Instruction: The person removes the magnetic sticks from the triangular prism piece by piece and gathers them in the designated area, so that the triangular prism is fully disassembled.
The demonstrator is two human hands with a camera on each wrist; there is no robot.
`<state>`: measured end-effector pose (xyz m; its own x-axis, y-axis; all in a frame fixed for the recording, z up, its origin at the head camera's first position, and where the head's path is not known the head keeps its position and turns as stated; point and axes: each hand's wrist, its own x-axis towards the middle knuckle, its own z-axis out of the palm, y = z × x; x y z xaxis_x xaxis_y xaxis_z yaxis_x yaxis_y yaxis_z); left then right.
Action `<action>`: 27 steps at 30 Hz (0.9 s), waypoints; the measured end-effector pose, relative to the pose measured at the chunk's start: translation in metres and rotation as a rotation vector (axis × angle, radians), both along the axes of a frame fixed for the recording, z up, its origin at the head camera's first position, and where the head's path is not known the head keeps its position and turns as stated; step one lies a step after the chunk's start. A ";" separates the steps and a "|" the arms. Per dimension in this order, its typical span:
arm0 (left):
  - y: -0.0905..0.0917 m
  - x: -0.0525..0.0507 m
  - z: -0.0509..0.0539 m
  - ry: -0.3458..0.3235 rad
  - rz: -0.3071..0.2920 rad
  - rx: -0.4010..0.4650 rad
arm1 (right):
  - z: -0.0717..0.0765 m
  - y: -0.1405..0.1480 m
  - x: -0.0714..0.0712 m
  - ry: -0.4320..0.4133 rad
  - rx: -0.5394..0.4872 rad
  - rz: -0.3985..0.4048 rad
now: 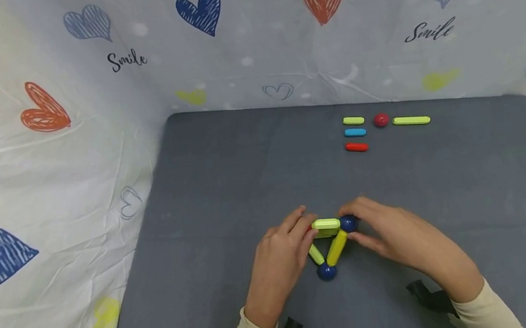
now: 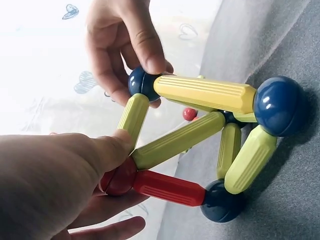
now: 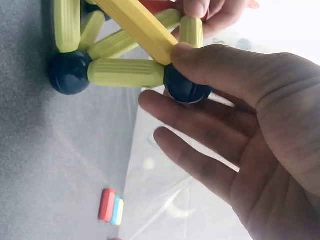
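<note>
A frame of magnetic rods and balls stands on the mat. My left hand grips its raised red ball, thumb touching the lime rod along the top. At that rod's other end, my right hand pinches a dark blue ball between thumb and fingers. From this ball a yellow rod slopes down to a blue ball on the mat. A red rod runs from the red ball to another low blue ball. Lime rods join the rest; the left hand hides part in the head view.
Toward the back of the grey mat lie a short lime rod, a blue rod, a red rod, a red ball and a longer lime rod. A heart-printed sheet rises behind and at the left.
</note>
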<state>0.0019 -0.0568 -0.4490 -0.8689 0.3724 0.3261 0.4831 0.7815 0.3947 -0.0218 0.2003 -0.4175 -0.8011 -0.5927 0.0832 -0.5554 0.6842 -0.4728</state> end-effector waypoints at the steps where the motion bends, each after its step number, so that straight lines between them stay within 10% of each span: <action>1: 0.000 0.000 0.000 -0.001 0.000 0.000 | 0.000 0.000 0.001 0.003 0.000 0.002; 27: 0.000 0.000 -0.001 0.010 0.020 -0.016 | -0.008 -0.001 0.000 0.122 -0.003 0.043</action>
<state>0.0017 -0.0566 -0.4501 -0.8730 0.3604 0.3286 0.4712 0.7972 0.3774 -0.0223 0.1991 -0.4254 -0.7585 -0.6262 0.1806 -0.6380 0.6568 -0.4019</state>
